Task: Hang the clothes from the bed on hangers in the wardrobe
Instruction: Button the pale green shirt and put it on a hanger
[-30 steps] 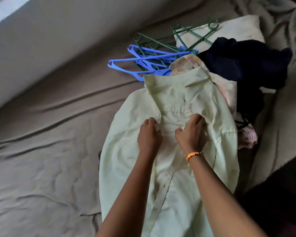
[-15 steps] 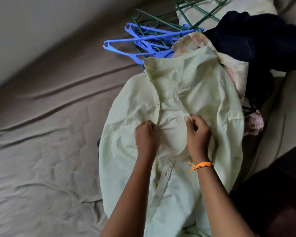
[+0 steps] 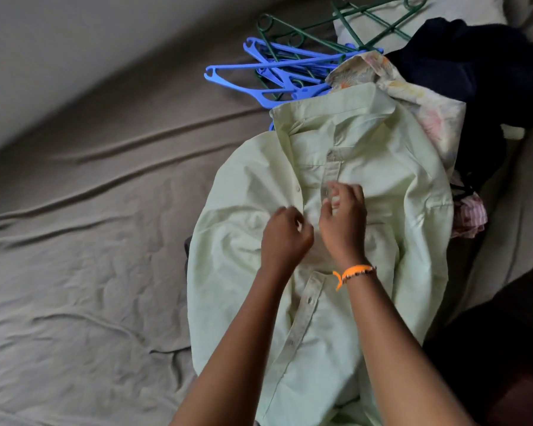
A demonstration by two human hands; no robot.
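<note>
- A pale green shirt (image 3: pixel 366 167) lies face up on the bed (image 3: pixel 90 241), right of centre in the frame, its collar toward the top and its button placket running down the middle.
- The left hand (image 3: pixel 285 238) sits on the shirt's chest just left of the placket, fingers curled and pinching the fabric edge there.
- The right hand (image 3: pixel 343 219), with an orange bracelet (image 3: pixel 353 272) at the wrist, is just beside the left hand; its fingers are bent over the placket, but motion blur hides whether they actually grip the cloth.
- Blue hangers (image 3: pixel 277 72) are piled above the collar, with green hangers (image 3: pixel 308 38) beneath and behind them at the frame's top centre.
- A floral garment (image 3: pixel 425 103) peeks out from under the shirt's right shoulder.
- A dark navy garment (image 3: pixel 486 69) is heaped at the upper right, and a pink striped cloth (image 3: pixel 471 216) shows at the shirt's right edge.
</note>
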